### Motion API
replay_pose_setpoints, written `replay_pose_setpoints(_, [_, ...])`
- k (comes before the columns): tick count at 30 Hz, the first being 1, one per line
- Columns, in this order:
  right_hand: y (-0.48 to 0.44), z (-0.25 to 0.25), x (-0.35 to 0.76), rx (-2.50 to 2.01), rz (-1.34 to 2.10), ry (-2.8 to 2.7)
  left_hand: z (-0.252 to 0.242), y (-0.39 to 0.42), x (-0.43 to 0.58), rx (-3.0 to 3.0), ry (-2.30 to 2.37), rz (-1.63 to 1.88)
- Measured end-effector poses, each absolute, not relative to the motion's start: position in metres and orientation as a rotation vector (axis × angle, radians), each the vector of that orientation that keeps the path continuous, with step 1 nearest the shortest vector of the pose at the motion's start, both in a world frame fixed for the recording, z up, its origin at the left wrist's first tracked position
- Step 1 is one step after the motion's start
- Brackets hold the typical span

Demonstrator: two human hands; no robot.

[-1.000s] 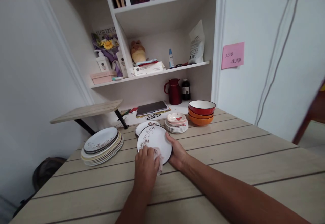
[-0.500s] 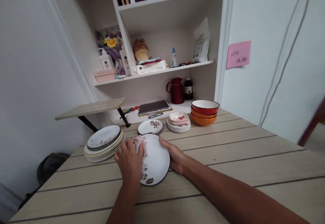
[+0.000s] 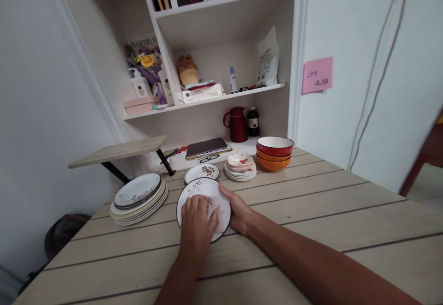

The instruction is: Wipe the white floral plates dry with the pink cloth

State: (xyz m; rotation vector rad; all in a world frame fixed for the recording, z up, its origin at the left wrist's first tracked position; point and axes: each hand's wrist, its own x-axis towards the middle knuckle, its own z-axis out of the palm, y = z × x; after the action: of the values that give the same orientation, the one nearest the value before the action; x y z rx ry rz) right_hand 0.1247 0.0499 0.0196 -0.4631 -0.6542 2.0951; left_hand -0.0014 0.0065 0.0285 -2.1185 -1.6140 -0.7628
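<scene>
My right hand (image 3: 238, 209) grips the right rim of a white plate (image 3: 188, 195) with a dark edge and a brown floral pattern. The plate is tilted above the table. Bunched in my left hand (image 3: 198, 219) is a pale pink cloth (image 3: 217, 212), pressed against the plate's face. My left fingers hide part of the cloth and the plate's lower left. Just behind the held plate lie similar small plates (image 3: 197, 172), stacked.
At the left stands a stack of larger plates (image 3: 136, 190) beside a small raised shelf (image 3: 121, 150). Small plates (image 3: 240, 176) topped with pink dishes (image 3: 240, 159) and stacked bowls (image 3: 274, 147) stand at the back right. Behind are a laptop (image 3: 207, 146) and a red jug (image 3: 238, 125).
My left hand has slid the cloth from the plate's left edge to its middle right. The plate has turned in my right hand. The camera view has shifted slightly.
</scene>
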Motion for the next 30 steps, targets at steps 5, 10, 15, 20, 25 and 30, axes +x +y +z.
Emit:
replay_pose_setpoints(5, [0.046,0.019,0.124,-0.571,2.168,-0.819,0.033,0.003,0.006,-2.054,-1.593,-0.795])
replay_pose_setpoints(10, [0.041,0.022,0.122,-0.571,2.171,-0.842,0.041,0.006,-0.007,-1.719,-1.754,-0.788])
replay_pose_setpoints(15, [0.042,0.022,0.122,-0.537,2.091,-0.708,0.042,0.01,-0.027,-1.519,-1.925,-0.674])
replay_pose_setpoints(20, [0.05,0.019,0.124,-0.483,2.019,-0.575,0.035,0.012,-0.026,-1.627,-1.905,-0.662])
replay_pose_setpoints(25, [0.053,0.021,0.127,-0.411,2.013,-0.564,0.027,0.008,-0.006,-1.984,-1.72,-0.757])
replay_pose_setpoints(30, [0.049,0.022,0.127,-0.44,2.097,-0.696,0.024,0.006,0.008,-2.164,-1.58,-0.761])
